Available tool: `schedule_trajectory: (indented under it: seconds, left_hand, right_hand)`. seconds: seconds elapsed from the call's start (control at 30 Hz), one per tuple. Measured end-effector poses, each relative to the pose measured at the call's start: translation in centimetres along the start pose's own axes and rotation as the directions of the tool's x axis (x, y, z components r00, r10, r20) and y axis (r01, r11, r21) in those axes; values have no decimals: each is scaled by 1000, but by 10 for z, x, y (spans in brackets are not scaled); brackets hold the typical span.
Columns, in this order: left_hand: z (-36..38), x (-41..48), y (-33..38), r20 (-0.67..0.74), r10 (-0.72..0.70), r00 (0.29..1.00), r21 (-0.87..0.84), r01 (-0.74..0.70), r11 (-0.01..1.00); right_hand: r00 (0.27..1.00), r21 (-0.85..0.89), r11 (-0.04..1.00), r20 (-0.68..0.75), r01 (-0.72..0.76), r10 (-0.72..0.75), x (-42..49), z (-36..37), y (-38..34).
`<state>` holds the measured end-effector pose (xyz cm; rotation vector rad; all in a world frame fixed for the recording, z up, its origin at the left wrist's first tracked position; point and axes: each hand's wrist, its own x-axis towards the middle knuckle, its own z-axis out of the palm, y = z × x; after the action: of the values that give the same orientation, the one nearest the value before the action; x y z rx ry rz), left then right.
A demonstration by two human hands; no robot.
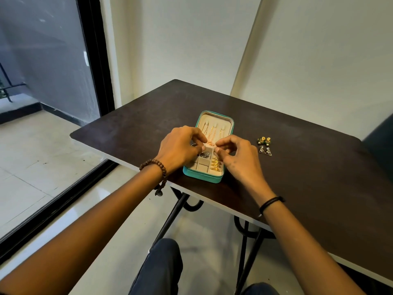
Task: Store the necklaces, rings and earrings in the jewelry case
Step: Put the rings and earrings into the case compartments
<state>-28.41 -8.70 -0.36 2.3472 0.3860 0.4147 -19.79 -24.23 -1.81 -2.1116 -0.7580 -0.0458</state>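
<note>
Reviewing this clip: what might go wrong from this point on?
1. The jewelry case sits at the edge of the table; a push could tip it off.
2. The necklaces hang close together and may tangle.
3. The loose earrings could get knocked by the right hand.

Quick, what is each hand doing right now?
Left hand: fingers curled, pinching the middle necklace at its lower end.
Right hand: fingers curled, pinching the same necklace.
</note>
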Motion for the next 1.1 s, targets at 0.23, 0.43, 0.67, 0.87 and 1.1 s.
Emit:
schedule_trajectory:
  seconds: [0.23, 0.43, 0.67, 0.87, 1.1]
  left_hand:
    - [15, 6, 30, -26, 54, 998, -63, -56, 996]
    - [46, 7, 75, -30, 121, 992, -115, -123, 986]
    - [93, 17, 109, 43, 59, 997, -95, -55, 994]
    - [131, 27, 107, 142, -91, 986, -21, 95, 995]
    - [153, 54, 99, -28, -116, 993, -56, 115, 992]
  right_hand:
    - [997, 43, 999, -74, 8, -5, -9, -25, 15]
    - [984, 38, 999, -173, -25, 31, -16, -58, 38]
    - [962, 22, 983, -203, -183, 183, -18, -89, 81]
    - [910, 138, 933, -214, -332, 355, -15, -101, 110]
    - [895, 169, 934, -274, -315, 352, 12, -94, 122]
